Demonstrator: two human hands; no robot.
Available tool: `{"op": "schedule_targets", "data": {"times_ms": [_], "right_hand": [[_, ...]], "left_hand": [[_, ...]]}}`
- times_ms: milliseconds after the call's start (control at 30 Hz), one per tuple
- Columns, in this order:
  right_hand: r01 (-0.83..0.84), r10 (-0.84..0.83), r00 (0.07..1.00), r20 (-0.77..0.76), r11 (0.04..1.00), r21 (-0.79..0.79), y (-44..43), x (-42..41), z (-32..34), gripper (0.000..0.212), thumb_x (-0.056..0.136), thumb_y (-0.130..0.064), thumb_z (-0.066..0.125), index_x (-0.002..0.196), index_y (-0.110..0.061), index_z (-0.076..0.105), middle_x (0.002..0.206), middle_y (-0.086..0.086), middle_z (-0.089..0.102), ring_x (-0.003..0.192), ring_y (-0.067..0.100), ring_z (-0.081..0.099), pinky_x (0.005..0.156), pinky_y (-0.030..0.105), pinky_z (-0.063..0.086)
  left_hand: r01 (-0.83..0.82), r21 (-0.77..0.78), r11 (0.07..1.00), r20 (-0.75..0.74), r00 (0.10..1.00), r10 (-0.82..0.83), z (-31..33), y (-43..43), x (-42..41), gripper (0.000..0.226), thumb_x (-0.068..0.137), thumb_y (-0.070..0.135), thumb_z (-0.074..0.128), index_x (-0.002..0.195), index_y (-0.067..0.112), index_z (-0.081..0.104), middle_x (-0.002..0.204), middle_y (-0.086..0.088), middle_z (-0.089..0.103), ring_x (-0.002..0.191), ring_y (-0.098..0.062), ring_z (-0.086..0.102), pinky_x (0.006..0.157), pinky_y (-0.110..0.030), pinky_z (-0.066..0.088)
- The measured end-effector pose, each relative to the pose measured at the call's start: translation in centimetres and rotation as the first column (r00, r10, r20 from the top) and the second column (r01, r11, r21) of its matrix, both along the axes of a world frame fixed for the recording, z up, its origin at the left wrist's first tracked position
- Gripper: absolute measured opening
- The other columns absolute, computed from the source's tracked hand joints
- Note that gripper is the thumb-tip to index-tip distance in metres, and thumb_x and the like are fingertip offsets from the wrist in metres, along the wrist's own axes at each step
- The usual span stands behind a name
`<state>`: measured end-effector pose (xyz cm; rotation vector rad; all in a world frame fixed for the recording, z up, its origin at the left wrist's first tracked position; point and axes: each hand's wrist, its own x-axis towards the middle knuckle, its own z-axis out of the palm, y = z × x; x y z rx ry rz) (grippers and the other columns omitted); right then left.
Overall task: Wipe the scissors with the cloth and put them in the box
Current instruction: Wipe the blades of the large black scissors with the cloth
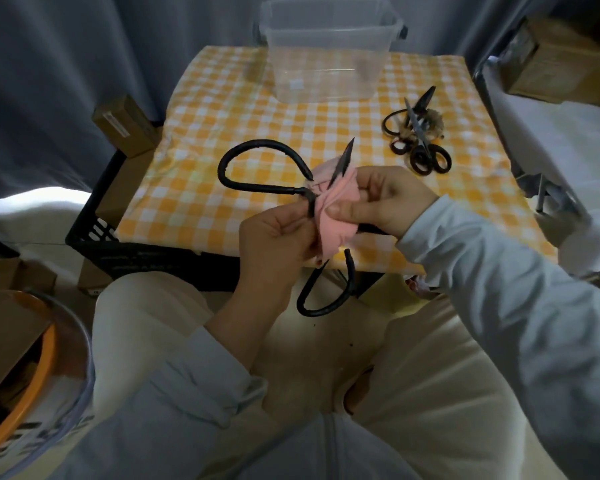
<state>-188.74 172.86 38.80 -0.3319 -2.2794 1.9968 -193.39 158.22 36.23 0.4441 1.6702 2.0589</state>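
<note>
Yellow checked tabletop [222, 109] carries a clear box [326, 74] at its far edge and a heap of other scissors [420, 140] to the right. Nearer, over the tabletop's front edge, the left hand [274, 233] pinches the big black scissors [264, 187] near the pivot. The right hand [392, 199] pinches the pink cloth [333, 216] round a blade. Best to draw the cloth from pivot to tip, fingers on the flat, off the edge.

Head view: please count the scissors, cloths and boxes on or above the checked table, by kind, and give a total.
scissors: 3 (1 held; 2 that I can make out in the overlapping pile, which may hide more)
pink cloth: 1
clear box: 1
total: 5
</note>
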Motion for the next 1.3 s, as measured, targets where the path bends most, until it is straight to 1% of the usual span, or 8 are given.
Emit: {"op": "schedule_targets", "data": {"times_ms": [167, 300, 533, 633, 800, 1067, 1200, 1300], "right_hand": [[0.200, -0.199, 0.979, -0.030, 0.979, 0.028, -1.0, -0.4, -0.8, 0.019, 0.083, -0.001, 0.062, 0.099, 0.009, 0.062, 0.080, 0.016, 0.065, 0.066, 0.014, 0.064, 0.064, 0.025, 0.055], [0.409, -0.419, 0.907, -0.044, 0.901, -0.144, -0.5, -1.3, -0.9, 0.009, 0.088, -0.008, 0.058, 0.083, -0.004, 0.065, 0.074, 0.012, 0.066, 0.065, 0.023, 0.064, 0.062, 0.035, 0.056], [0.146, -0.154, 0.987, 0.044, 0.977, 0.155, -1.0, -0.5, -1.2, 0.012, 0.087, -0.008, 0.059, 0.077, -0.011, 0.064, 0.062, -0.005, 0.066, 0.055, 0.003, 0.061, 0.059, 0.020, 0.053], [0.347, -0.347, 0.938, 0.015, 0.937, 0.043, 0.7, -1.5, 0.0, 0.016, 0.089, -0.012, 0.058, 0.074, -0.011, 0.062, 0.055, -0.002, 0.065, 0.051, 0.011, 0.062, 0.055, 0.028, 0.055], [0.146, -0.162, 0.983, 0.091, 0.976, 0.159, 0.0, -1.2, -0.3, 0.010, 0.088, -0.009, 0.059, 0.079, -0.009, 0.063, 0.078, 0.015, 0.064, 0.074, 0.029, 0.059, 0.073, 0.042, 0.052], [0.429, -0.425, 0.903, 0.068, 0.901, -0.066, 0.6, -2.3, -0.8, 0.018, 0.090, -0.017, 0.058, 0.083, -0.002, 0.066, 0.084, 0.028, 0.065, 0.079, 0.043, 0.063, 0.079, 0.056, 0.051], [0.257, -0.262, 0.962, 0.081, 0.964, 0.064, -0.2, -1.6, -1.5, 0.017, 0.089, -0.012, 0.059, 0.073, -0.012, 0.063, 0.055, -0.003, 0.066, 0.051, 0.009, 0.061, 0.053, 0.020, 0.050], [0.357, -0.359, 0.931, 0.068, 0.933, 0.044, -0.7, -2.0, -1.3, 0.022, 0.089, -0.015, 0.060, 0.068, -0.013, 0.062, 0.048, -0.001, 0.060, 0.047, 0.015, 0.054, 0.048, 0.023, 0.046]], "left_hand": [[-0.007, -0.040, 0.999, -0.081, 0.997, 0.003, -0.1, -0.1, -0.2, 0.032, 0.083, -0.007, 0.062, 0.113, 0.003, 0.065, 0.079, 0.011, 0.073, 0.077, -0.009, 0.070, 0.067, -0.021, 0.057], [-0.021, -0.048, 0.999, -0.035, 0.999, 0.019, -0.7, -0.3, 0.2, 0.037, 0.082, -0.006, 0.064, 0.119, -0.006, 0.059, 0.080, -0.004, 0.071, 0.066, -0.005, 0.067, 0.063, -0.020, 0.057], [-0.007, -0.039, 0.999, 0.021, 1.000, 0.008, -0.9, -0.5, -0.3, 0.026, 0.081, -0.007, 0.064, 0.091, 0.016, 0.071, 0.065, 0.007, 0.072, 0.066, -0.010, 0.069, 0.062, -0.021, 0.057], [-0.026, -0.035, 0.999, 0.015, 1.000, 0.026, -1.1, -0.3, 0.5, 0.031, 0.082, -0.007, 0.064, 0.112, 0.000, 0.063, 0.063, 0.007, 0.070, 0.059, -0.007, 0.067, 0.057, -0.018, 0.055], [-0.013, -0.047, 0.999, 0.032, 0.999, 0.015, -1.2, -0.5, 0.2, 0.025, 0.083, -0.007, 0.063, 0.104, 0.005, 0.068, 0.066, 0.005, 0.071, 0.063, -0.008, 0.067, 0.059, -0.018, 0.055], [-0.029, -0.066, 0.997, 0.022, 0.999, 0.030, -1.1, -0.1, 0.6, 0.024, 0.082, -0.007, 0.064, 0.104, 0.004, 0.065, 0.064, 0.006, 0.068, 0.056, -0.005, 0.066, 0.056, -0.020, 0.056], [-0.020, -0.079, 0.997, 0.032, 0.999, 0.023, -1.3, -0.3, 0.3, 0.021, 0.084, -0.007, 0.061, 0.098, 0.006, 0.068, 0.059, 0.007, 0.069, 0.056, -0.005, 0.065, 0.057, -0.018, 0.056], [-0.011, -0.081, 0.997, 0.001, 1.000, 0.011, -1.0, -0.2, 0.5, 0.021, 0.084, -0.009, 0.060, 0.089, 0.010, 0.068, 0.057, 0.007, 0.068, 0.054, -0.004, 0.065, 0.056, -0.018, 0.056]]}}
